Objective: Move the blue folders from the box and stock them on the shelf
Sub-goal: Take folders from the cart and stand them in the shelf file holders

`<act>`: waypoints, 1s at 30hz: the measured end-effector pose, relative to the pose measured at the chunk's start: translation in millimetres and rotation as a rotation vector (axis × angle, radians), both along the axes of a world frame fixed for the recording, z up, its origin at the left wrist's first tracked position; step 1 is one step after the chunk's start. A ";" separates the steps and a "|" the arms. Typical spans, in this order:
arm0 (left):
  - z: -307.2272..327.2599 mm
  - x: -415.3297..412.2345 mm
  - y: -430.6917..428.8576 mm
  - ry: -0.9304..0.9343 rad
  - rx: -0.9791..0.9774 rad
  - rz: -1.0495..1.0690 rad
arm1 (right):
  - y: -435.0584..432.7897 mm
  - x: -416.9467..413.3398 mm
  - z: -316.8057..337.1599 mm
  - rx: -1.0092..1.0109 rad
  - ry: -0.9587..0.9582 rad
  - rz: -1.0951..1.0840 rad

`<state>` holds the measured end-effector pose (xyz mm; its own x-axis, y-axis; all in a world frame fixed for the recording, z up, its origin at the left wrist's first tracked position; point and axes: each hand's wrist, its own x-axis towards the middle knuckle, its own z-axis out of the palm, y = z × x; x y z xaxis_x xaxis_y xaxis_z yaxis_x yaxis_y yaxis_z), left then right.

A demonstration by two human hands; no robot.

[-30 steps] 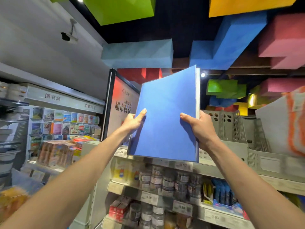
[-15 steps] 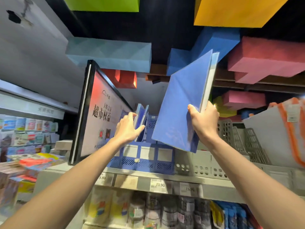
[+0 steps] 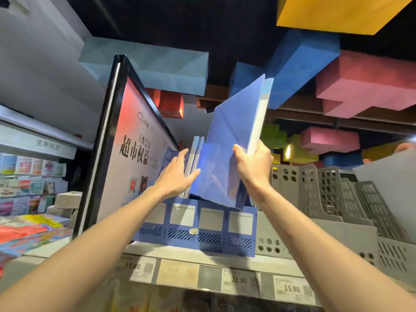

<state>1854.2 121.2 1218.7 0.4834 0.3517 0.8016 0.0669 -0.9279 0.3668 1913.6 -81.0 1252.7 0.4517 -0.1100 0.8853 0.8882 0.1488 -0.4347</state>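
My right hand (image 3: pixel 253 164) grips a blue folder (image 3: pixel 231 140) by its right spine edge and holds it tilted, its lower corner down inside the blue slotted file rack (image 3: pixel 198 228) on the top shelf. Two blue folders (image 3: pixel 195 154) stand upright in the rack's left slots. My left hand (image 3: pixel 177 176) presses flat against those standing folders with straight fingers, pushing them leftward.
A black-framed sign panel (image 3: pixel 126 152) stands just left of the rack. Grey perforated file racks (image 3: pixel 333 197) fill the shelf to the right. Price labels (image 3: pixel 238 281) line the shelf edge (image 3: pixel 171 255). Coloured blocks hang overhead.
The folder in my right hand has come down and leftward into the blue rack. My left hand let go of it and now presses on the standing folders.
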 end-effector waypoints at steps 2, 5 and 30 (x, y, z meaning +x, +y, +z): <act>2.5 -3.3 6.1 0.007 0.039 -0.007 | 14.8 5.7 4.9 -0.013 0.009 0.025; 7.2 -4.9 15.9 0.002 0.065 0.026 | 39.2 14.8 8.9 -0.035 0.030 0.063; 1.7 8.2 42.9 0.082 -0.029 -0.102 | 145.3 60.3 -3.8 -0.051 0.128 0.274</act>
